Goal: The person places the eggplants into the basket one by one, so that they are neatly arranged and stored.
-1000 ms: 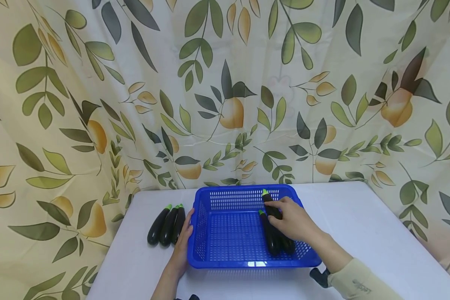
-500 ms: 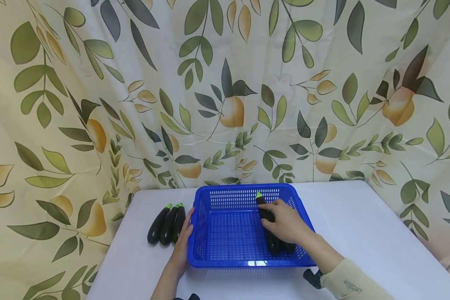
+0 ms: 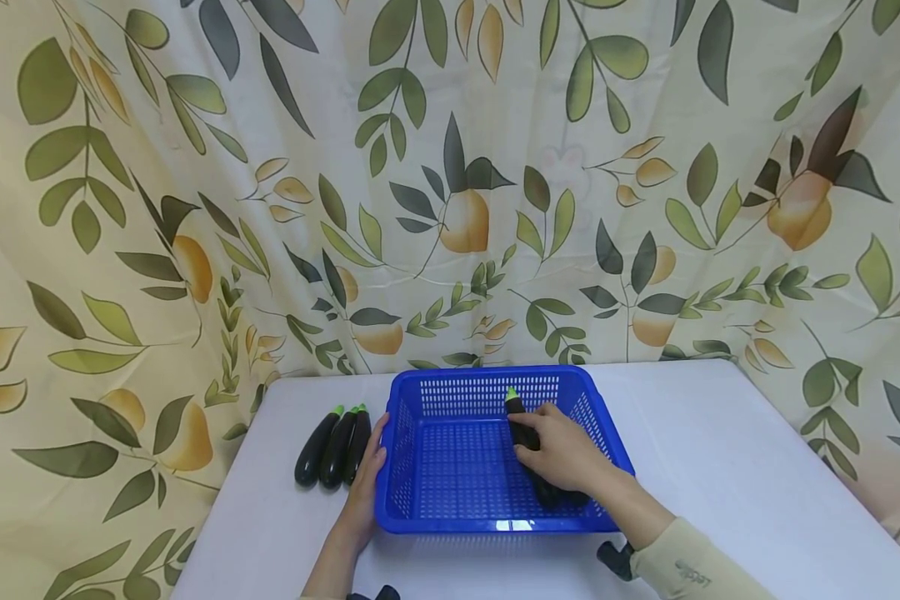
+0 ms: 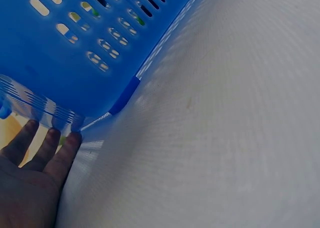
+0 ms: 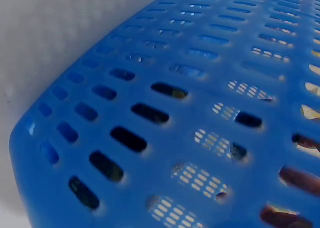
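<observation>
A blue plastic basket (image 3: 487, 527) with slotted walls stands on the table. My left hand (image 3: 362, 493) lies against its left side from outside; in the left wrist view the straight fingers of that hand (image 4: 35, 180) touch the basket wall (image 4: 55, 78). Inside, at the right, my right hand (image 3: 564, 452) grips a dark eggplant (image 3: 515, 407) with a green stem end, thumb on one side and fingers on the other. Another eggplant (image 3: 572, 497) lies partly hidden under that hand. In the right wrist view, the slotted basket wall (image 5: 35, 163) hides most of the hand.
Left of the basket, three eggplants (image 3: 337, 454) lie side by side on the white-covered table (image 3: 727, 467), close to my left hand. A curtain (image 3: 465, 275) printed with leaves and fruit hangs behind the table. A dark device (image 3: 615, 560) sits at my right wrist.
My right hand has moved left inside the basket, shifting the gripped eggplant the same way; it now covers the other eggplant more. The left hand and basket have stayed in place.
</observation>
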`<state>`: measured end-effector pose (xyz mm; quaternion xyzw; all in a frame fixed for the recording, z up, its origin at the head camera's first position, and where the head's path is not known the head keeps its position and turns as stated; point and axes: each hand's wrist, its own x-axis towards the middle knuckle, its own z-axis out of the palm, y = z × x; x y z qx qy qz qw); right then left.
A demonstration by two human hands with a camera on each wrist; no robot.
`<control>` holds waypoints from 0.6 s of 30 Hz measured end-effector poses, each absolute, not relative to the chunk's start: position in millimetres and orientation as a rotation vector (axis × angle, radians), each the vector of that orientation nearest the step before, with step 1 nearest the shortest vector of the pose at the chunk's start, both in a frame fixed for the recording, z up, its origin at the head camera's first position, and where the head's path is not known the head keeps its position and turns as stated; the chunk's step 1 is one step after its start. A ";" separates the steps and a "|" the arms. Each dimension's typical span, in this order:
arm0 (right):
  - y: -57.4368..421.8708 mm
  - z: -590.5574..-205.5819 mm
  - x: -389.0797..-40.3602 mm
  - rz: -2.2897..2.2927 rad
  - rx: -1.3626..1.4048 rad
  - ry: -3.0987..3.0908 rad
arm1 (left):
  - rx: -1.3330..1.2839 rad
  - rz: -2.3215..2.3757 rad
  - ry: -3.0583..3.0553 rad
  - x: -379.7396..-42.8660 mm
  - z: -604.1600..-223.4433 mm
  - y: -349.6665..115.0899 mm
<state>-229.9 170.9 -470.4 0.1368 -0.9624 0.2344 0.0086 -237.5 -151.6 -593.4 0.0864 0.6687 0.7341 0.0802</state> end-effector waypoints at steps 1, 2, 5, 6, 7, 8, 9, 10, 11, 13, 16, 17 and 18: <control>170.3 -471.2 -229.8 0.737 0.429 -3.009 | 0.258 2.195 2.000 -237.3 -593.1 -151.6; 169.6 -472.1 -229.8 0.740 0.434 -3.011 | 0.258 2.195 2.002 -237.3 -593.0 -151.7; 167.8 -474.4 -229.7 0.748 0.434 -3.017 | 0.258 2.194 2.006 -237.1 -592.3 -151.5; 167.1 -474.9 -229.5 0.748 0.432 -3.020 | 0.257 2.192 2.009 -237.0 -592.2 -151.4; 166.5 -475.6 -229.6 0.748 0.432 -3.023 | 0.255 2.190 2.011 -237.0 -591.9 -151.3; 165.7 -476.1 -229.7 0.751 0.432 -3.026 | 0.255 2.189 2.014 -236.9 -591.7 -151.3; 164.9 -476.6 -229.7 0.755 0.428 -3.030 | 0.256 2.189 2.014 -236.8 -591.6 -151.2; 164.1 -476.9 -229.6 0.754 0.426 -3.033 | 0.257 2.188 2.014 -236.8 -591.5 -151.3; 163.3 -477.3 -229.6 0.758 0.425 -3.035 | 0.258 2.190 2.012 -236.9 -591.5 -151.3; 161.7 -478.3 -229.6 0.761 0.427 -3.037 | 0.261 2.191 2.014 -236.8 -591.4 -151.3; 159.6 -480.6 -229.5 0.767 0.424 -3.039 | 0.263 2.191 2.019 -236.9 -591.7 -151.5; 159.0 -481.2 -229.5 0.771 0.424 -3.038 | 0.264 2.193 2.019 -237.0 -591.8 -151.5; 158.4 -482.1 -229.6 0.768 0.426 -3.038 | 0.264 2.193 2.019 -237.0 -591.9 -151.5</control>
